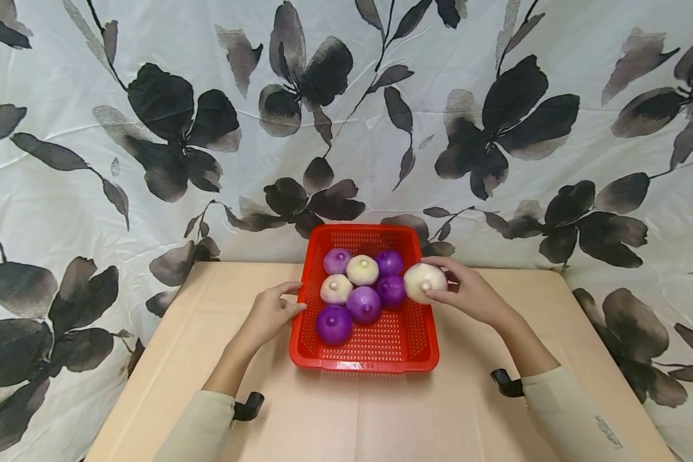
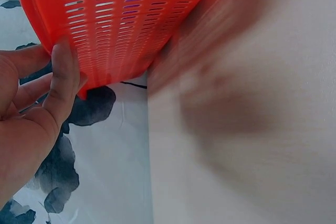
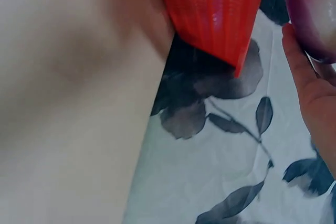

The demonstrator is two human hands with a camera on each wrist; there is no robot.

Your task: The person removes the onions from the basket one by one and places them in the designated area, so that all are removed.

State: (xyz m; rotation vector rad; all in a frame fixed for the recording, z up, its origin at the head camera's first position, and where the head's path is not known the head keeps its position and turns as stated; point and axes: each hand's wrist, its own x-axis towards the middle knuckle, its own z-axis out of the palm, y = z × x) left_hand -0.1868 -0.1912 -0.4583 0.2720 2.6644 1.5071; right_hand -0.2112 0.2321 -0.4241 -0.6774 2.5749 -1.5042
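A red plastic basket (image 1: 365, 366) stands on the table with several onions in it, some purple, such as the purple onion (image 1: 334, 325), and some pale, such as the white onion (image 1: 336, 289). My right hand (image 1: 468, 289) holds a large white onion with a purple tinge (image 1: 425, 283) between thumb and fingers, over the basket's right rim. Seen from the right wrist, this onion (image 3: 315, 17) is cut off by the frame edge. On the opposite side, my left hand (image 1: 271, 314) holds the basket's left rim; the left wrist view shows its fingers (image 2: 62, 80) against the slotted wall (image 2: 121, 24).
The light wooden-toned table (image 1: 358, 417) extends around the basket. Behind it hangs a white cloth with dark flowers (image 1: 306, 70). A small black device (image 1: 248, 407) sits at the left cuff, and another black device (image 1: 507, 383) at the right cuff.
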